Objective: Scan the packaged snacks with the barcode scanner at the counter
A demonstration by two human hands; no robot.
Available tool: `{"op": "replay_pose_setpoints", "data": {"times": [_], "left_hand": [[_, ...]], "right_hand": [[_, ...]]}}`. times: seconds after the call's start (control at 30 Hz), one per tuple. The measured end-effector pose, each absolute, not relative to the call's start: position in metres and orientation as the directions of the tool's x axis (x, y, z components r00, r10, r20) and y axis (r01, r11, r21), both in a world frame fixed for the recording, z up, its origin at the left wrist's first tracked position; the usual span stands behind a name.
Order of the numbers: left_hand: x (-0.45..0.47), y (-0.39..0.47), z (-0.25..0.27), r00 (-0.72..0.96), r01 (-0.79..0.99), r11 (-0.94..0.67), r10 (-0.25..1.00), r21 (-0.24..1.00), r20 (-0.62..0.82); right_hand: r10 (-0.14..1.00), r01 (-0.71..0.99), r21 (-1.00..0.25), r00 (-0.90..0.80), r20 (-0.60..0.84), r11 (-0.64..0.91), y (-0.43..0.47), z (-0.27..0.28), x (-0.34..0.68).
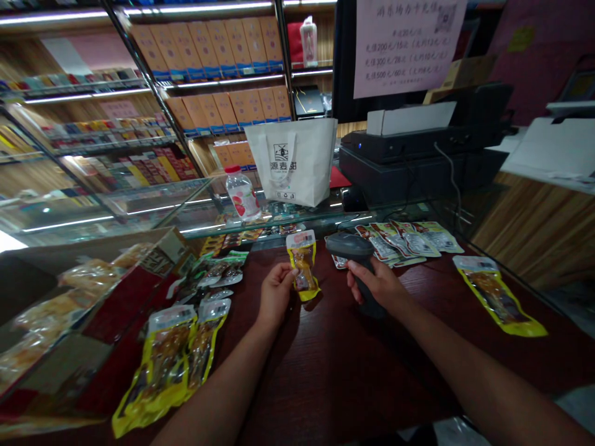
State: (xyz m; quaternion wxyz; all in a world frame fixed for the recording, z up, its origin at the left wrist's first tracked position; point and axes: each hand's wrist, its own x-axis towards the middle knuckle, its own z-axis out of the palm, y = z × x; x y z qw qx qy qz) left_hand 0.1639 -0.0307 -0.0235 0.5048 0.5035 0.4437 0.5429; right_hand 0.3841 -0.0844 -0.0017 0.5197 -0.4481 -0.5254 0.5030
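Observation:
Between the thumb and fingers of my left hand (277, 290) is a small yellow-edged snack packet (304, 263), held upright by its left side above the dark red counter (307, 371). My right hand (379, 285) grips a dark grey barcode scanner (349, 246) by its handle, its head pointing left toward the packet. To the left lie larger vacuum-sealed snack packs (170, 347) with yellow edges. A similar single pack (499, 294) lies at the far right. Behind the scanner, several flat snack packets (409, 240) overlap in a row.
An open cardboard box (125, 303) of bagged food stands at the left, beside small green packets (227, 269). Farther back are a glass case, a bottle (242, 195), a white paper bag (295, 161) and a black printer-like machine (418, 145). Shelves of boxes (209, 49) line the back.

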Motion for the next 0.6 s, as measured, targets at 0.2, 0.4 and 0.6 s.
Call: {"op": "replay_pose_setpoints", "data": {"times": [0.2,0.4,0.6], "left_hand": [[0.164,-0.039,-0.014,-0.032,-0.169,-0.085,0.996,0.982,0.08],[0.135,-0.065,0.006,0.006,-0.111,0.055,0.999,0.992,-0.054],[0.071,-0.105,0.02,-0.027,0.127,0.286,0.958,0.95,-0.285]], "right_hand": [[0.994,-0.019,-0.998,-0.094,0.063,0.062,-0.085,-0.002,0.389],[0.996,-0.032,-0.997,-0.055,0.069,0.068,-0.083,-0.005,0.388],[0.995,-0.044,-0.995,-0.05,0.091,0.089,-0.088,0.001,0.384]]}}
